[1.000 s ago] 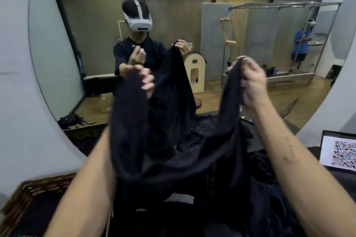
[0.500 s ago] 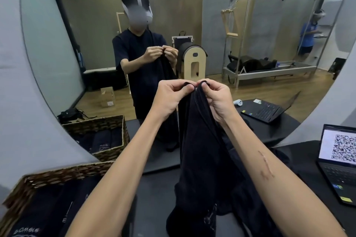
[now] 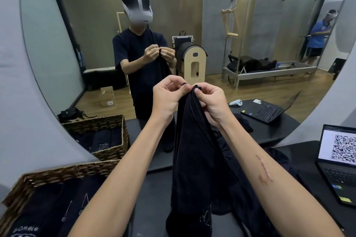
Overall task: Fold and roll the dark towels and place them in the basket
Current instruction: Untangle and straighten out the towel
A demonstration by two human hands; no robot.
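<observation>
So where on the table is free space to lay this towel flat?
Bare black table shows between the basket and the hanging towel. On the right, a heap of dark cloth and the laptop crowd it. The basket already holds rolled towels.

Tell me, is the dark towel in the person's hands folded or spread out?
Folded in half lengthwise: the left hand and right hand pinch its top corners together, and the towel hangs doubled.
</observation>
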